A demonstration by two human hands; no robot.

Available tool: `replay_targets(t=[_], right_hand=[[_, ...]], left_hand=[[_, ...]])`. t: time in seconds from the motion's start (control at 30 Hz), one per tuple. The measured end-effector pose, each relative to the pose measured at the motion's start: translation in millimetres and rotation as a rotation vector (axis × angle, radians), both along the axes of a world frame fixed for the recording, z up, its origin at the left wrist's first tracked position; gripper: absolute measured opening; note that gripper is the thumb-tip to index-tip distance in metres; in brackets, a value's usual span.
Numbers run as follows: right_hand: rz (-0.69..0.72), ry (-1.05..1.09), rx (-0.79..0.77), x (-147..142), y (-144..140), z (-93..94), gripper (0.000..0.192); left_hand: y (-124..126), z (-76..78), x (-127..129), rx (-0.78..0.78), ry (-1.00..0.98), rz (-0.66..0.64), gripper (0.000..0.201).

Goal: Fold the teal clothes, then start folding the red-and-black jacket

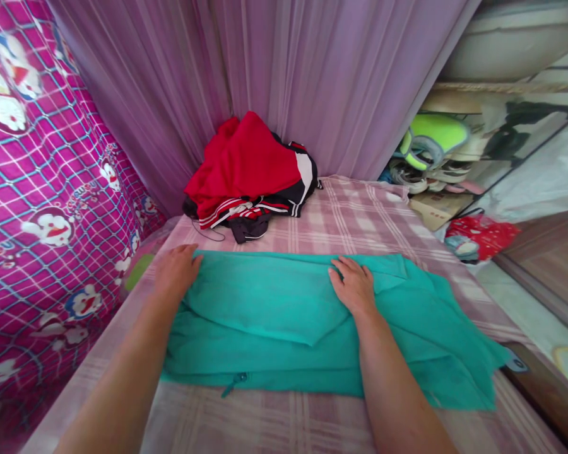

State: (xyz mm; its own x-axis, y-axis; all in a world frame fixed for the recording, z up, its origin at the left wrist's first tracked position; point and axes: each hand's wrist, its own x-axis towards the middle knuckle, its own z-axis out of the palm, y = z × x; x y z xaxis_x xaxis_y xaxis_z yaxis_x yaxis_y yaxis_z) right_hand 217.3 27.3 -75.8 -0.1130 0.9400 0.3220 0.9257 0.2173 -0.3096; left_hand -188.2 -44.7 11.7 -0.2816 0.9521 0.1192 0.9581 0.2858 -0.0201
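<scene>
While both arms reach out in front, the blue-green piece of clothing (265,296) lies flat and folded over on a checked cloth (350,217), right between the person and a pile of clothes. Its far edge looks straight, and its right part spreads out loose, past the right arm. A little zipper pull (236,381) sits at the near edge.

The left hand (176,271) rests at the far left corner, palm down, with its fingers out. The right hand (353,284) lies on top of the clothing near the far edge, palm down, its fingers a bit apart and not wrapped around anything.

Just past the clothing is the messy pile of red and black clothes (250,164), with white stripes on it. Behind that hangs a purple curtain (284,69). On the left is a bright pink cloth (94,145) with cartoon pictures and crossing lines. Over on the right I see shoes (409,176), a yellow-green thing (442,132) and a red bag (487,234).
</scene>
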Motion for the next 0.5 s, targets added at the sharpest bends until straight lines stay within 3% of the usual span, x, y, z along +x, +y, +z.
replay_targets(t=[0.2, 0.5], right_hand=[[-0.006, 0.007, -0.016, -0.7, -0.4, 1.1, 0.036], [0.000, -0.003, -0.020, -0.5, -0.3, 2.8, 0.035]], left_hand=[[16.1, -24.5, -33.1, -0.134, -0.136, 0.227, 0.075], [15.4, -29.7, -41.6, -0.045, -0.174, 0.295, 0.097]])
